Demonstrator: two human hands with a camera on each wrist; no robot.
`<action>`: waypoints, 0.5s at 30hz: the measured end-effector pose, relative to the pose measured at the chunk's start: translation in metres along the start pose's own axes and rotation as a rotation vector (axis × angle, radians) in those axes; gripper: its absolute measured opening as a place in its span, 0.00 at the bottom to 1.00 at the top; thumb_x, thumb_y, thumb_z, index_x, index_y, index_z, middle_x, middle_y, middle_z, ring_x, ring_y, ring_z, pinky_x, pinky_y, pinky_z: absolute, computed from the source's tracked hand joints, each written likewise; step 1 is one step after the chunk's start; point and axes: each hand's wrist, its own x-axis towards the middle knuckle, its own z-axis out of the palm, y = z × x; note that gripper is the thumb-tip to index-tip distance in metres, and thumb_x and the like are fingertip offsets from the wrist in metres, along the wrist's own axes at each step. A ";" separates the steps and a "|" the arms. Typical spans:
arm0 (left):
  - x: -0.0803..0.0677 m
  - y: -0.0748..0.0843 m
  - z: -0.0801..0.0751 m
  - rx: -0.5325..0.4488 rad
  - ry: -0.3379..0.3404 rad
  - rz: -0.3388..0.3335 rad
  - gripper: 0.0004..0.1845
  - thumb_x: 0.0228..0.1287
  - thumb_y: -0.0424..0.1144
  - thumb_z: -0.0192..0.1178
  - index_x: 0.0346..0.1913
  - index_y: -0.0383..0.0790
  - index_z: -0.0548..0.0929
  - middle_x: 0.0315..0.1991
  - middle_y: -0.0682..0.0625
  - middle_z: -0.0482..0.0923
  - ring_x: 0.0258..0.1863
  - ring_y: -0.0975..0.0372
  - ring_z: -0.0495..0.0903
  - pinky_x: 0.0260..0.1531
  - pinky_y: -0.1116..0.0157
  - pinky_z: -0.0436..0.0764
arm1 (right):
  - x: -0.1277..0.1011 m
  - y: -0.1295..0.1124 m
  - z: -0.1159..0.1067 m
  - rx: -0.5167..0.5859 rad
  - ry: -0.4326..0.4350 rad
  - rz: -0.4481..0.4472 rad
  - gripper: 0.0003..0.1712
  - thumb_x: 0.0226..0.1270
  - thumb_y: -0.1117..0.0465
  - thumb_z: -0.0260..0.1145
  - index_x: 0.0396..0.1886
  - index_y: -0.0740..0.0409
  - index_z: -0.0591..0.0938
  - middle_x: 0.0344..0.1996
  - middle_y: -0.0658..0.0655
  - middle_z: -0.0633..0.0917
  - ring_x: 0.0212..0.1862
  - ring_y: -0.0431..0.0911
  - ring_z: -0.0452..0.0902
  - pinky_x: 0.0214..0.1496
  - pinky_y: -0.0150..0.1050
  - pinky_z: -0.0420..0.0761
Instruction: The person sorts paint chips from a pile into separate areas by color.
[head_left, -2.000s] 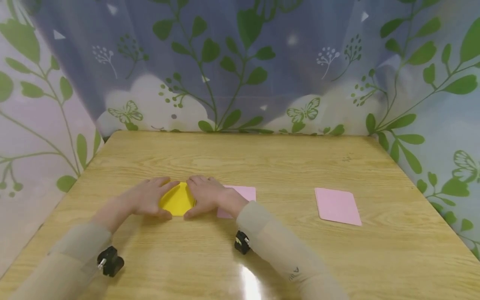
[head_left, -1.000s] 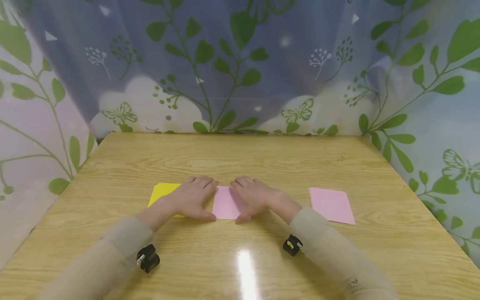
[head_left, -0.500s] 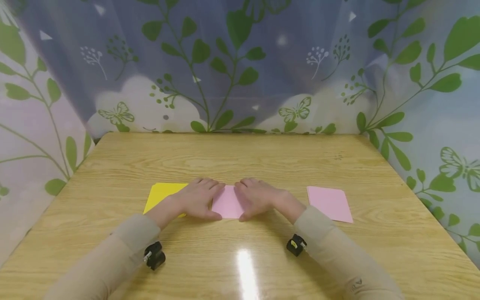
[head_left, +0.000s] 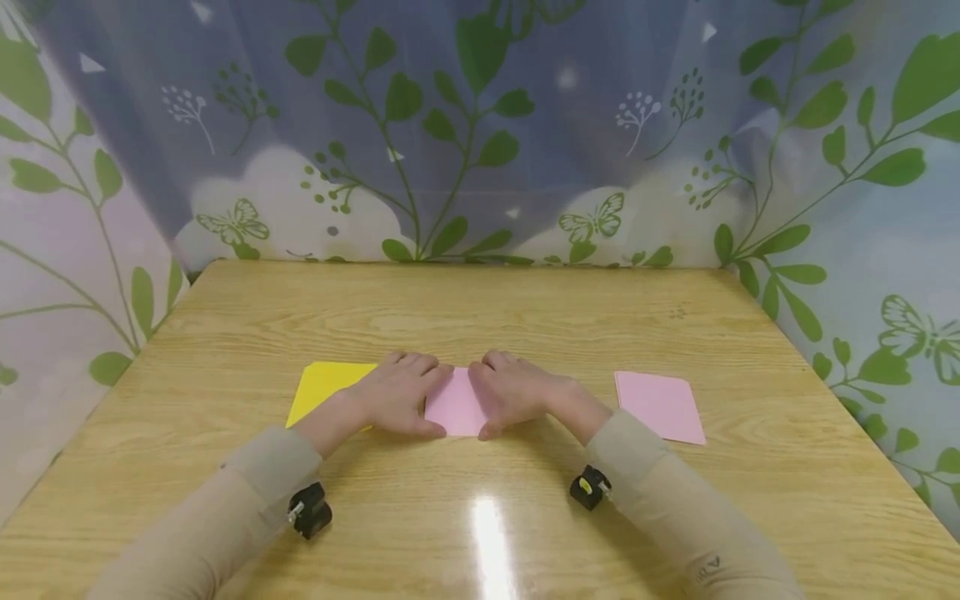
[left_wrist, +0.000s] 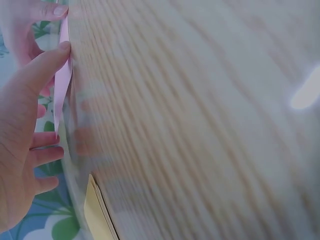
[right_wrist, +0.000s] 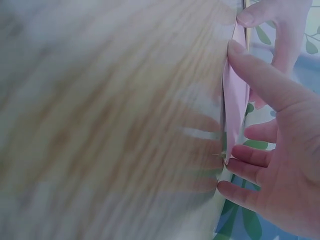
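Pink paper (head_left: pixel 452 402) sits mid-bench w/ both hands on it. Left hand (head_left: pixel 395 398) is on its left edge: fingers (head_left: pixel 408 367) fairly straight & close together, laid over the far-left part of the sheet, thumb (head_left: pixel 420 429) at the near-left corner. Right hand (head_left: pixel 513 396) mirrors that on the right edge, fingers together across the far-right part, thumb at the near-right corner. Fingertips of the 2 hands nearly meet at the far side of the sheet; only a wedge of pink shows between the hands.

Left wrist view: thumb (left_wrist: pixel 47 62) presses the sheet's near edge, which looks lifted a bit off the bench, other fingers on the far side of it. Right wrist view shows the same from the other side: thumb (right_wrist: pixel 250 65) on the edge, paper bowed slightly up, fingers (right_wrist: pixel 250 167) spread a little behind it. Can't tell whether it's one sheet or a folded one.

Outward: yellow paper (head_left: pixel 324 389) lies flat just left of the pink one, partly under the left wrist. 2nd pink sheet (head_left: pixel 658 406) lies flat well to the right, apart from the hands. Beige sleeves (head_left: pixel 225 517) on both forearms, small black cam clipped at each wrist. Bench (head_left: pixel 480 308) is light wood grain, glossy, w/ a light glare near the front. Leaf & butterfly print curtain (head_left: pixel 480 125) hangs round the far side & both sides.
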 end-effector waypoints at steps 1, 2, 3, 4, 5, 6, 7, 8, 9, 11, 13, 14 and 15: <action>0.000 0.000 0.000 -0.005 0.003 -0.001 0.46 0.51 0.67 0.57 0.66 0.38 0.64 0.60 0.42 0.66 0.59 0.48 0.64 0.59 0.45 0.59 | 0.000 0.000 0.001 0.010 0.002 0.002 0.50 0.43 0.38 0.72 0.60 0.59 0.65 0.50 0.58 0.68 0.47 0.46 0.66 0.49 0.39 0.72; 0.000 0.001 0.000 -0.008 0.005 -0.001 0.46 0.50 0.67 0.57 0.66 0.38 0.64 0.60 0.42 0.66 0.59 0.48 0.64 0.59 0.45 0.59 | 0.000 0.000 0.001 0.023 0.003 0.005 0.50 0.42 0.38 0.73 0.60 0.59 0.65 0.49 0.57 0.68 0.46 0.45 0.65 0.48 0.38 0.72; 0.000 0.001 0.000 -0.010 0.005 -0.005 0.47 0.50 0.67 0.57 0.66 0.38 0.64 0.60 0.41 0.66 0.59 0.49 0.64 0.59 0.45 0.59 | 0.001 0.000 0.001 0.038 0.006 0.006 0.49 0.42 0.39 0.73 0.60 0.59 0.65 0.49 0.57 0.67 0.45 0.45 0.64 0.47 0.38 0.71; 0.000 0.002 0.000 -0.011 0.006 -0.006 0.47 0.50 0.67 0.57 0.66 0.37 0.64 0.60 0.41 0.65 0.59 0.49 0.64 0.59 0.45 0.59 | 0.001 0.000 0.001 0.048 0.009 0.006 0.49 0.41 0.39 0.74 0.59 0.59 0.65 0.48 0.56 0.67 0.45 0.45 0.64 0.46 0.37 0.71; -0.001 0.002 0.000 -0.010 0.004 -0.010 0.47 0.50 0.67 0.57 0.66 0.37 0.64 0.60 0.41 0.65 0.59 0.49 0.64 0.59 0.45 0.59 | 0.001 0.000 0.001 0.055 0.012 0.005 0.49 0.41 0.40 0.74 0.59 0.59 0.65 0.48 0.56 0.66 0.45 0.45 0.64 0.46 0.37 0.71; 0.000 0.002 0.000 -0.005 0.000 -0.015 0.48 0.50 0.67 0.57 0.66 0.36 0.63 0.60 0.42 0.65 0.60 0.49 0.64 0.59 0.45 0.60 | 0.001 0.000 0.001 0.061 0.017 0.004 0.49 0.41 0.40 0.75 0.59 0.58 0.65 0.48 0.57 0.66 0.45 0.45 0.63 0.46 0.38 0.71; 0.000 0.002 0.001 0.003 -0.004 -0.019 0.48 0.50 0.67 0.56 0.66 0.36 0.63 0.61 0.42 0.65 0.60 0.49 0.63 0.59 0.46 0.59 | 0.000 -0.001 0.001 0.063 0.021 0.002 0.49 0.41 0.41 0.75 0.59 0.58 0.65 0.49 0.57 0.66 0.46 0.45 0.63 0.47 0.38 0.71; 0.000 0.002 0.001 0.008 -0.007 -0.024 0.48 0.50 0.68 0.56 0.66 0.35 0.63 0.61 0.42 0.64 0.60 0.50 0.63 0.59 0.46 0.59 | 0.000 -0.001 0.001 0.065 0.025 -0.002 0.50 0.41 0.41 0.75 0.60 0.58 0.64 0.50 0.58 0.66 0.48 0.46 0.64 0.48 0.39 0.72; 0.001 0.001 0.001 0.015 -0.009 -0.027 0.49 0.50 0.68 0.56 0.66 0.35 0.63 0.61 0.42 0.64 0.60 0.50 0.63 0.59 0.46 0.59 | 0.000 -0.001 0.000 0.060 0.028 -0.007 0.51 0.41 0.41 0.75 0.61 0.58 0.64 0.52 0.59 0.66 0.49 0.47 0.64 0.50 0.40 0.71; 0.001 0.001 0.002 0.028 -0.014 -0.034 0.49 0.50 0.69 0.55 0.66 0.34 0.63 0.61 0.42 0.64 0.61 0.50 0.63 0.59 0.46 0.60 | -0.001 -0.001 -0.001 0.044 0.030 -0.019 0.53 0.41 0.41 0.75 0.64 0.59 0.63 0.56 0.61 0.65 0.53 0.49 0.63 0.55 0.43 0.70; 0.001 0.001 0.002 0.035 -0.016 -0.038 0.50 0.50 0.69 0.54 0.66 0.33 0.63 0.62 0.41 0.64 0.61 0.49 0.63 0.59 0.46 0.60 | -0.003 -0.002 -0.003 0.021 0.026 -0.031 0.56 0.40 0.40 0.75 0.66 0.59 0.61 0.59 0.62 0.63 0.57 0.51 0.62 0.58 0.44 0.68; 0.001 0.000 0.002 0.038 -0.018 -0.041 0.50 0.50 0.69 0.54 0.66 0.33 0.63 0.62 0.41 0.64 0.61 0.50 0.63 0.59 0.46 0.60 | -0.003 -0.002 -0.004 0.010 0.025 -0.038 0.56 0.40 0.40 0.75 0.67 0.59 0.61 0.60 0.63 0.63 0.58 0.52 0.61 0.59 0.45 0.67; 0.001 0.000 0.001 0.041 -0.021 -0.043 0.50 0.50 0.70 0.54 0.66 0.33 0.63 0.62 0.41 0.64 0.61 0.50 0.63 0.59 0.46 0.60 | -0.003 -0.002 -0.004 -0.006 0.022 -0.045 0.57 0.40 0.40 0.75 0.67 0.59 0.60 0.60 0.63 0.62 0.59 0.52 0.61 0.60 0.46 0.66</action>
